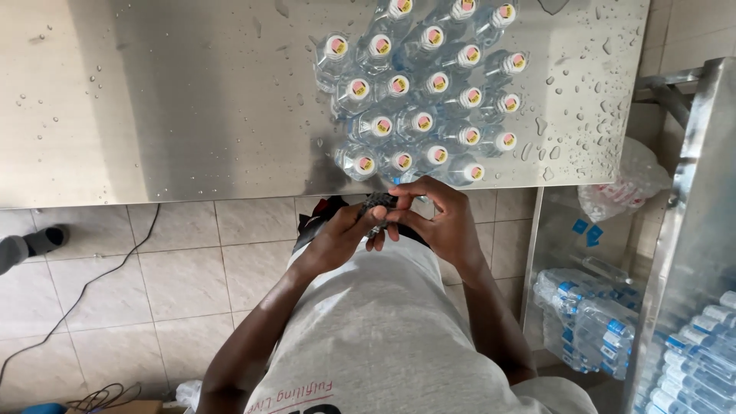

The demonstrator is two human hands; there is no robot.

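Both my hands meet in front of my chest, just below the edge of a wet steel table point(176, 107). My left hand point(337, 238) and my right hand point(441, 218) together hold a small dark object point(377, 202) between the fingertips; what it is I cannot tell. Right above my hands, on the table, stands a tight cluster of several small clear water bottles point(425, 100) with white caps and red-yellow seals.
Water drops speckle the table. At right, shrink-wrapped packs of blue-labelled bottles point(586, 307) lie under a steel frame point(694, 230), with a crumpled plastic bag point(625, 184) above. A black cable point(92, 276) runs over the tiled floor; someone's shoe point(34, 244) shows at left.
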